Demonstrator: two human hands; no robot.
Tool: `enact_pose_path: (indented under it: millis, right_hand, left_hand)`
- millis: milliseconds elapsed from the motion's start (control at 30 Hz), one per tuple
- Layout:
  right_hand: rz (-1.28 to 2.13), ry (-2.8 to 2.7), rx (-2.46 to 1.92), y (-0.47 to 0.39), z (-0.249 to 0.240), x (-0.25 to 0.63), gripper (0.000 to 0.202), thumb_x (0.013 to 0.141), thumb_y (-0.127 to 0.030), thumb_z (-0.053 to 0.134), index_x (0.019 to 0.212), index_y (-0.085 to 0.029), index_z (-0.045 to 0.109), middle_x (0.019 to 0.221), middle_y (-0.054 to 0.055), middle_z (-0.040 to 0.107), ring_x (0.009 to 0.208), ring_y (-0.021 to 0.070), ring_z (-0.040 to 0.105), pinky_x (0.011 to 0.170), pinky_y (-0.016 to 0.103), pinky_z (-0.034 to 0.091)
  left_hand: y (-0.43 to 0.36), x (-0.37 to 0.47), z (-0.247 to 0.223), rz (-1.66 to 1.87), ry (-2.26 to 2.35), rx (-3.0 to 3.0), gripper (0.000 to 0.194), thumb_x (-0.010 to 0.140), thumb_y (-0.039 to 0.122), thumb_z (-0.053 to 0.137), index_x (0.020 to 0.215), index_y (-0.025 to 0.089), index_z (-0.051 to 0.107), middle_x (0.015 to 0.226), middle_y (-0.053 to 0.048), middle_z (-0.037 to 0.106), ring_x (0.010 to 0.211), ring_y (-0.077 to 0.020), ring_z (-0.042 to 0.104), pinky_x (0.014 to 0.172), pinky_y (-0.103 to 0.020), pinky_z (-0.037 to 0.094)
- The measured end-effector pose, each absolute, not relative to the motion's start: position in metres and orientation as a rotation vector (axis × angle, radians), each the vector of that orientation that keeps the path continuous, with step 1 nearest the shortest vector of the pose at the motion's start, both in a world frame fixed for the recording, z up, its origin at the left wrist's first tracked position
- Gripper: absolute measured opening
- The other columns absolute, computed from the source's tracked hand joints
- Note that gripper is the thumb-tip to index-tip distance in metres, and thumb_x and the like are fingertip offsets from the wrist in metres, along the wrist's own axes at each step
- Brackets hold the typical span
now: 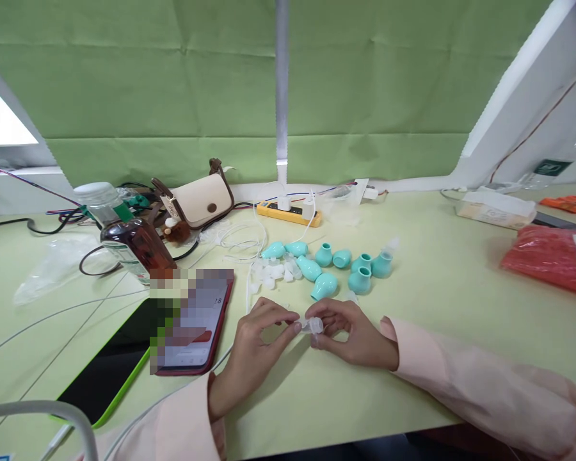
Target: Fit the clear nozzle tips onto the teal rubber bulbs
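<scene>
Between my two hands, just above the table's front part, is a small translucent plastic piece (312, 325) with a rounded cup-like end. My left hand (262, 339) pinches its left end between thumb and forefinger. The fingers of my right hand (348, 330) close on its right end. Beyond my hands lie several glossy turquoise bulbs (324, 286), some on their sides and some upright with round openings. One upright turquoise bulb (381, 264) at the right has a translucent piece in its neck. A pile of small translucent white pieces (273, 272) lies left of the bulbs.
At left are a phone in a green case (120, 358), a phone in a red case (196, 326) and a brown bottle (137, 246). A cream bag (201, 200) and a yellow power strip (290, 214) stand behind. Red packaging (552, 259) lies right. White cables cross the left side.
</scene>
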State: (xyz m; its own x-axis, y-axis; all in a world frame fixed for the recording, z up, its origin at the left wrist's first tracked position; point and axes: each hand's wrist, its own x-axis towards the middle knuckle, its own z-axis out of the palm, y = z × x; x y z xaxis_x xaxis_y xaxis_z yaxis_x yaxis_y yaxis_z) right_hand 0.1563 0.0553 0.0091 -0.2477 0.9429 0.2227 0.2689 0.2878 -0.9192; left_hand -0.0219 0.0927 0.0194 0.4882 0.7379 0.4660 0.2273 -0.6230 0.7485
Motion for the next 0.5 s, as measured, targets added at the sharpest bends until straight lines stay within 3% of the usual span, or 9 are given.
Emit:
enact_pose_path:
  millis: [500]
  right_hand:
    - [1.021, -1.659, -1.055, 0.0486, 0.0108, 0.1531, 0.018, 0.070, -0.016, 0.059, 0.088, -0.017, 0.054, 0.077, 0.002, 0.059, 0.069, 0.0120, 0.059, 0.063, 0.023, 0.051]
  left_hand:
    - [0.0930, -0.0232, 0.0181, 1.090, 0.632, 2.148, 0.018, 0.078, 0.016, 0.056, 0.090, 0.021, 0.067, 0.075, -0.005, 0.061, 0.073, -0.0169, 0.051, 0.063, -0.030, 0.044]
